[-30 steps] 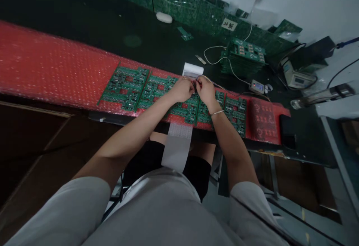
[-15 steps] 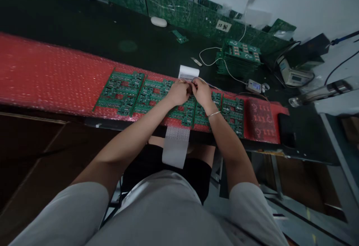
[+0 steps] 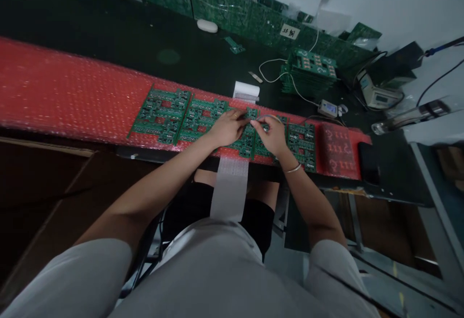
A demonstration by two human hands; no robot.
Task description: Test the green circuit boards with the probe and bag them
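Observation:
Populated green circuit boards (image 3: 159, 110) lie in a row on red bubble wrap (image 3: 79, 86). My left hand (image 3: 229, 127) rests over the middle boards, its fingers reaching right and closed near the tips. Beside it my right hand (image 3: 271, 134) pinches thumb and forefinger together, tips meeting the left fingertips. Whatever sits between them is too small to make out. A thin cable passes by the right hand. Behind the hands stands a white paper roll (image 3: 247, 89); a pale translucent strip (image 3: 230, 192) hangs off the table's front edge over my lap.
A stack of green boards (image 3: 308, 74) stands at the back right, near a small meter with a screen (image 3: 328, 109). Red-wrapped boards (image 3: 337, 149) and a dark phone-like object (image 3: 369, 163) lie to the right. A white oval case (image 3: 207, 26) sits farther back.
Both hands have come nearer to me, off the paper roll's edge and onto the board. The right hand has turned and shifted right. The view has moved slightly.

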